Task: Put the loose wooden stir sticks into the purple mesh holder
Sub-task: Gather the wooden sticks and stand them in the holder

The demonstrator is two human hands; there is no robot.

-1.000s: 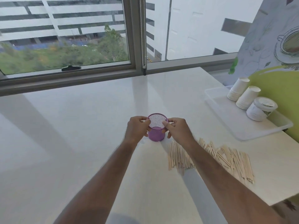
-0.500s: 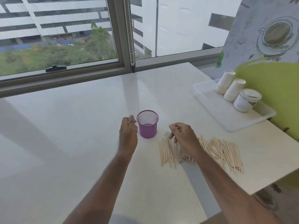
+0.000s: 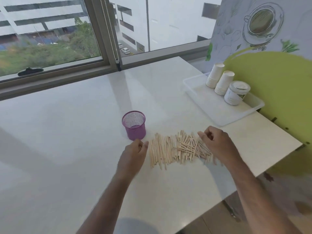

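The purple mesh holder (image 3: 134, 125) stands upright and looks empty on the white table (image 3: 76, 132). Just right of it and nearer to me lies a wide pile of loose wooden stir sticks (image 3: 179, 148). My left hand (image 3: 133, 155) hovers at the pile's left edge, below the holder, fingers loosely curled and holding nothing. My right hand (image 3: 215, 143) is over the pile's right end with its fingers bent down at the sticks; it covers some of them, and I cannot see whether it grips any.
A clear plastic tray (image 3: 219, 114) at the right holds two stacks of paper cups (image 3: 219, 80) and a lidded tub (image 3: 236, 92). A window runs along the far edge. The table's right edge drops off beside a green panel.
Both hands have left the holder and moved toward me and to the right, onto the stick pile. The view has shifted, so the holder now appears further left.
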